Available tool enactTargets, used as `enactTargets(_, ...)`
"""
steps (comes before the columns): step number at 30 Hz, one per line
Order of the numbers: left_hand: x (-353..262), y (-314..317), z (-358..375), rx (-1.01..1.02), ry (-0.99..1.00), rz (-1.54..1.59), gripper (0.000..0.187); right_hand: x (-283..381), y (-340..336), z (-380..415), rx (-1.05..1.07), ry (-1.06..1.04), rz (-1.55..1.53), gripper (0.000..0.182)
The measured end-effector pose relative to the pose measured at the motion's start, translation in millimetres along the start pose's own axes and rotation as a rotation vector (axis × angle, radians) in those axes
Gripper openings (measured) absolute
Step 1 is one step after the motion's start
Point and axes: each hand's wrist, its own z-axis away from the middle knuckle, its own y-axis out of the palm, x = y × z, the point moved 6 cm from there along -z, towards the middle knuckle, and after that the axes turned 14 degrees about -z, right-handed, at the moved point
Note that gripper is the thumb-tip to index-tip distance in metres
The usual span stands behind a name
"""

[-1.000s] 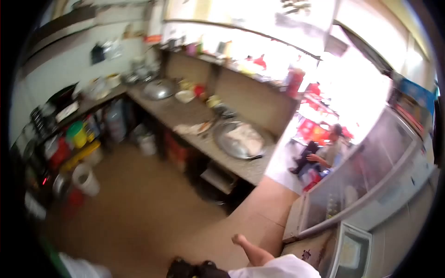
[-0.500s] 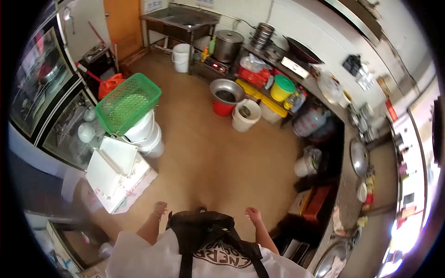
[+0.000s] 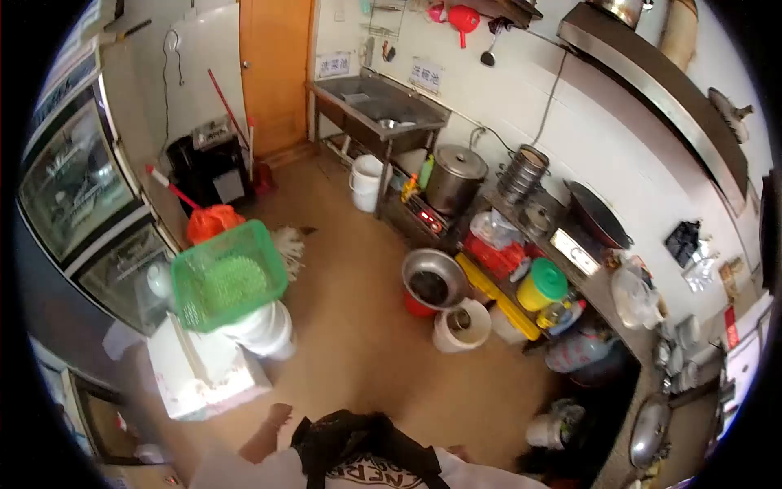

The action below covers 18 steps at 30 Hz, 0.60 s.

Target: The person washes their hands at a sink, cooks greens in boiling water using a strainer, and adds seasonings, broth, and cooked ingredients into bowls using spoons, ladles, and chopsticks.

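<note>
My left hand [image 3: 279,416] hangs low at my left side, smeared by motion, touching nothing that I can see. Nearest to it is a white foam box [image 3: 232,397] on the floor with a white lid-like piece on top. Behind that box, a green plastic basket [image 3: 186,281] rests on white buckets [image 3: 277,338]. Only a sliver of my right hand [image 3: 458,451] shows past my white shirt, so its fingers are hidden. A white bucket [image 3: 544,432] with a plastic bag stands to its right.
A steel bowl [image 3: 415,261] sits on a red bucket beside a white bucket [image 3: 464,342]. Along the right wall runs a counter [image 3: 623,326] with a wok [image 3: 599,216]. At the back are a sink [image 3: 350,114], a large pot [image 3: 456,175] and an orange door [image 3: 277,73].
My view has tilted up, so the sink, wall and range hood show more. Both hands sit lower in the picture, the right now mostly hidden. The basket and buckets appear lower.
</note>
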Motion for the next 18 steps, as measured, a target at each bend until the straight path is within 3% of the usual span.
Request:
enactTargets(1,-37,3,-7,-0.039,0.117,0.071,0.025,44,-20,-28,-0.017,-0.021,0.026,0.018)
enactTargets(3,-121,4,2,-0.072,0.144,0.215,0.026,139,-55,-95,-0.074,-0.124,-0.011,0.019)
enactTargets(5,-169,13,3,-0.091,0.172,0.383,0.027,246,-76,-181,-0.087,-0.303,-0.272,0.021)
enactTargets(6,-188,19,-9,-0.061,0.164,0.473,0.027,339,-84,-167,-0.245,-0.488,-0.245,0.017)
enactTargets(8,-230,31,-39,0.052,0.172,0.638,0.027,474,-75,-204,-0.018,-0.573,-0.730,0.014)
enactTargets(9,-248,33,-57,0.132,0.175,0.697,0.027,528,-55,-236,0.457,-0.426,-1.224,0.013)
enactTargets(10,-278,33,-72,0.133,0.153,0.658,0.027,571,-40,-279,0.528,-0.466,-1.203,0.015)
enactTargets(11,-304,36,-87,0.145,0.122,0.621,0.027,609,-33,-289,0.445,-0.558,-0.987,0.016)
enactTargets(12,-317,40,-125,0.158,0.105,0.616,0.027,648,-24,-295,0.350,-0.638,-0.771,0.018)
enactTargets(13,-353,36,-160,0.166,0.118,0.648,0.027,685,-30,-277,0.100,-0.747,-0.341,0.020)
enactTargets(14,-385,29,-181,0.141,0.225,0.571,0.026,704,-38,-285,0.099,-0.730,-0.304,0.020)
enactTargets(15,-412,20,-191,0.116,0.314,0.477,0.026,714,-30,-287,0.190,-0.830,0.029,0.023)
enactTargets(16,-457,13,-199,0.092,0.375,0.626,0.025,718,-21,-287,0.292,-0.922,0.352,0.025)
enactTargets(18,-549,-15,-197,0.024,0.278,0.583,0.023,773,-53,-212,0.540,-0.574,-0.049,0.026)
